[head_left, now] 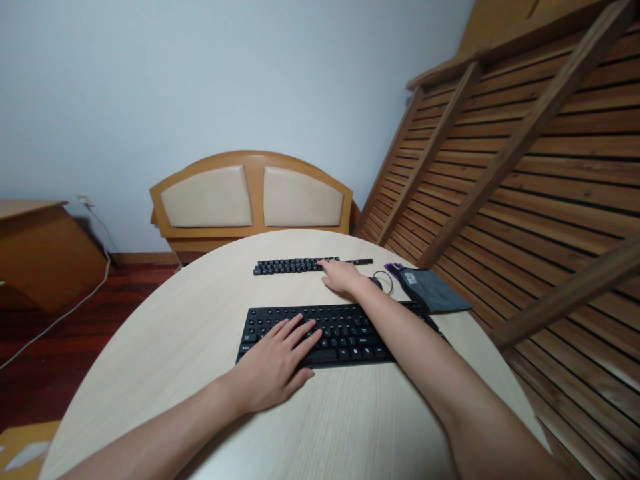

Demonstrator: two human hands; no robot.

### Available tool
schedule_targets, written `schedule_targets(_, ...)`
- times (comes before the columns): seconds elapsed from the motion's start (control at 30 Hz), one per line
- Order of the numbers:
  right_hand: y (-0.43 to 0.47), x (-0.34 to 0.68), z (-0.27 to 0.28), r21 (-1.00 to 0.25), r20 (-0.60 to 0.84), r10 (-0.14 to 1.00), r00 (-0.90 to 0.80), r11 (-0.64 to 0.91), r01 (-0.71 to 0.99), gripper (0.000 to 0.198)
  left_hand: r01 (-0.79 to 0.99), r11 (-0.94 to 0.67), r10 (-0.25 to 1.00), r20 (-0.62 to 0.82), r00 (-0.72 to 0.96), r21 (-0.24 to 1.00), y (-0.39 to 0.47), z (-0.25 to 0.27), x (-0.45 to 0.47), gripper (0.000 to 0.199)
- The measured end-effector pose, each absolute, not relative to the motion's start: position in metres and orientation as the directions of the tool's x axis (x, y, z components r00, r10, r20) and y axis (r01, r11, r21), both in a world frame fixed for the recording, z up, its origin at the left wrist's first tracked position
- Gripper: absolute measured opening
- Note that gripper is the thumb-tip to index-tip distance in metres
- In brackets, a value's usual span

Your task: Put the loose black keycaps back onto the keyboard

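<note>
My left hand (280,363) lies palm down with its fingers spread, resting over the left part of a black keyboard (320,359). White letters mark the keys. Farther back on the table, my right hand (341,275) reaches to the right part of several rows of small black keycaps (285,267). Its index finger stretches onto them and the thumb sits apart, below; the other fingers are mostly hidden. My right forearm crosses above the keyboard and covers part of its right side.
The round pale table (165,347) carries a grey cloth pouch (440,291) with purple trim at the right. A thin black cable (389,279) curls beside it. Behind stands a wooden headboard (257,193) with cream panels. Wooden slats (500,180) lean at the right.
</note>
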State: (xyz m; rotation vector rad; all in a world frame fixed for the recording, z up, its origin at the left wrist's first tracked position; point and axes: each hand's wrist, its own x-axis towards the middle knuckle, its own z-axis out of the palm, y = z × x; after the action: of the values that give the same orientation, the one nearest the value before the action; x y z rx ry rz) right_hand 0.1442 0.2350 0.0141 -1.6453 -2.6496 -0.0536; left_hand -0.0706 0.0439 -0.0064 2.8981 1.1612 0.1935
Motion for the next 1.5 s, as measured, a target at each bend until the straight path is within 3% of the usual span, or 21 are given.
schedule_targets(0.43, 0.196, 0.175, 0.019, -0.107, 0.063, 0.897, -0.438, 0.443, 0.890, 0.016, 0.686, -0.726, 0.686, 0.126, 0.717, 0.054, 0.044, -0.009, -0.071, 0.062)
schedule_targets(0.57, 0.170, 0.195, 0.020, -0.217, 0.090, 0.880, -0.466, 0.474, 0.853, 0.019, 0.683, -0.729, 0.682, 0.137, 0.718, 0.050, 0.044, -0.010, -0.072, 0.062)
schedule_targets(0.77, 0.125, 0.213, 0.014, -0.509, 0.233, 0.832, -0.503, 0.545, 0.666, 0.019, 0.684, -0.729, 0.682, 0.141, 0.718, 0.043, 0.044, -0.010, -0.072, 0.062)
schedule_targets(0.9, 0.113, 0.221, 0.012, -0.589, 0.224, 0.817, -0.532, 0.548, 0.594, 0.018, 0.684, -0.729, 0.681, 0.151, 0.717, 0.043, 0.044, -0.011, -0.072, 0.062)
schedule_targets(1.23, 0.115, 0.225, 0.011, -0.586, 0.216, 0.746, -0.630, 0.615, 0.528, 0.014, 0.682, -0.729, 0.680, 0.153, 0.717, 0.048, 0.044, -0.010, -0.072, 0.062)
schedule_targets(1.5, 0.107, 0.222, 0.013, -0.492, 0.207, 0.766, -0.608, 0.619, 0.612, 0.014, 0.680, -0.732, 0.677, 0.159, 0.719, 0.041, 0.045, -0.010, -0.072, 0.062)
